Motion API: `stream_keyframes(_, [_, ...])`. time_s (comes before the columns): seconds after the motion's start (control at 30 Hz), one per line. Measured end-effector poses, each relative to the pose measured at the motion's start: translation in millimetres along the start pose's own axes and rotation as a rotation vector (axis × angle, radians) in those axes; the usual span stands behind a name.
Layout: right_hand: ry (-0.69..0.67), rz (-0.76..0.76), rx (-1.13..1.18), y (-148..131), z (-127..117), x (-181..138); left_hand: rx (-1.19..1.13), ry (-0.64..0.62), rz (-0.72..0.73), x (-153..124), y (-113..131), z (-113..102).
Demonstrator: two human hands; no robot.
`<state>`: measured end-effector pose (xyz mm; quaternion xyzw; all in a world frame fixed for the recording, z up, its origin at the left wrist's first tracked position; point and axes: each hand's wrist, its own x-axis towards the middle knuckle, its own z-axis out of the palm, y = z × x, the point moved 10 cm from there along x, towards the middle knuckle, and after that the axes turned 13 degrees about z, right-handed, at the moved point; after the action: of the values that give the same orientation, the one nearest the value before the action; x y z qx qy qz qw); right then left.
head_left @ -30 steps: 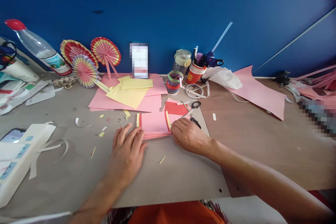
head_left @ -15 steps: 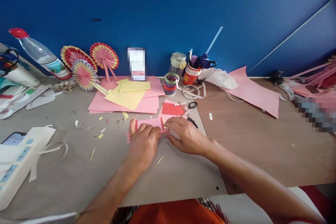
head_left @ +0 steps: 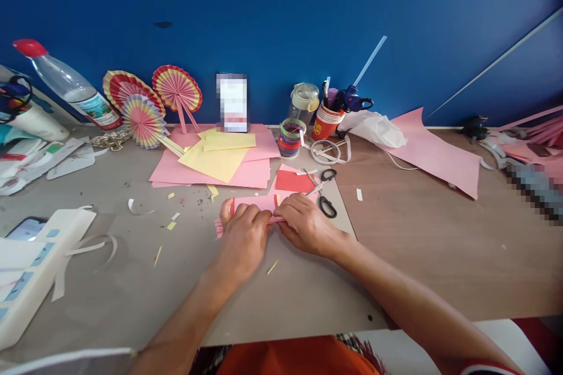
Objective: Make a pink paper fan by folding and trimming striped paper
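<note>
Head view: scissors (head_left: 321, 186) lie just beside the right hand (head_left: 307, 221).

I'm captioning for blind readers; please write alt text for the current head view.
A person's left hand and right hand grip folded pink paper at a gray desk. Black-handled scissors lie just beyond the right hand; three round paper fans sit farther back, near a blue partition.

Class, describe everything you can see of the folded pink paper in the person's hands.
The folded pink paper has red and yellow bands near both ends. Layered edges of its pleats show at the left, beneath a flatter panel. It stretches sideways, low over the grey desk surface; the left hand and right hand grip its near side, hiding part of it.
</note>
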<state>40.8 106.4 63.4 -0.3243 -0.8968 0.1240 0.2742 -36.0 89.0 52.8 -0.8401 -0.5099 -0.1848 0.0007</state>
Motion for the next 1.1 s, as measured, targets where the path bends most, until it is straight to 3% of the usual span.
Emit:
stream_keyframes(0.37, [-0.012, -0.043, -0.013, -1, -6, 5, -0.064, -0.016, 0.004, 4, 1, -4])
stream_keyframes(0.63, [-0.101, -0.045, 0.032, -2, 1, 6, -0.062, -0.028, 0.03, 4, 4, -6])
stream_keyframes(0.77, [-0.068, -0.027, 0.055, 0, -10, 7, -0.08, 0.001, 0.019, 2, 2, -8])
stream_keyframes(0.9, [-0.067, 0.035, 0.166, 5, -17, 7, -0.154, 0.003, -0.035, 0, -3, -9])
stream_keyframes(1.1, [-0.073, 0.244, 0.34, 19, -11, 7, -0.203, 0.054, -0.063, -2, -6, -11])
